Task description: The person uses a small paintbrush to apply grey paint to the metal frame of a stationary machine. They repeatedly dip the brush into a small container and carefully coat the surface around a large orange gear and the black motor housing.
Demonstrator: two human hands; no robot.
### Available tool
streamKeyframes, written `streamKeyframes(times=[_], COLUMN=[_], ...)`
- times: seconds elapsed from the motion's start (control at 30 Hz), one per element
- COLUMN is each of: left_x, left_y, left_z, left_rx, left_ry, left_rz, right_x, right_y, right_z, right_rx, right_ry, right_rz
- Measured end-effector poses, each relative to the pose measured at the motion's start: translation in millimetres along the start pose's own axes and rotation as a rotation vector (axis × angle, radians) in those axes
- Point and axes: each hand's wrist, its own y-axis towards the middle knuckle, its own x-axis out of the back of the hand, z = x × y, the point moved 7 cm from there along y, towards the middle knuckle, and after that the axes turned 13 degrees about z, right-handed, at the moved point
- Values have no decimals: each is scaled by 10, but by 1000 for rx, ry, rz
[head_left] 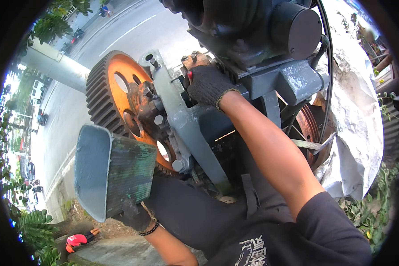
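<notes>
Here, left hand point(135, 215) clamped under grey metal chute point(111, 173), right hand point(207, 84) gripping machine frame point(181, 115).

Tilted grey-green ribbed metal hopper point(113, 170)

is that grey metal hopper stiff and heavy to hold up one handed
The hopper looks like rigid painted sheet metal, so probably stiff. It is large beside the gloved left hand under it, so likely weighty and apt to tip.
</notes>
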Motion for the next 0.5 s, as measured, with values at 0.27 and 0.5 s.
streamKeyframes(times=[0.27, 0.5], left_x=[25, 201], left_y=[-40, -61], left_z=[93, 220], left_rx=[240, -63], left_ry=[-868, -31], left_rz=[-83, 124], right_x=[-326, 77], right_y=[193, -572], right_z=[-347, -234], right_rx=[115, 210], right_ry=[93, 295], right_rz=[-74, -365])
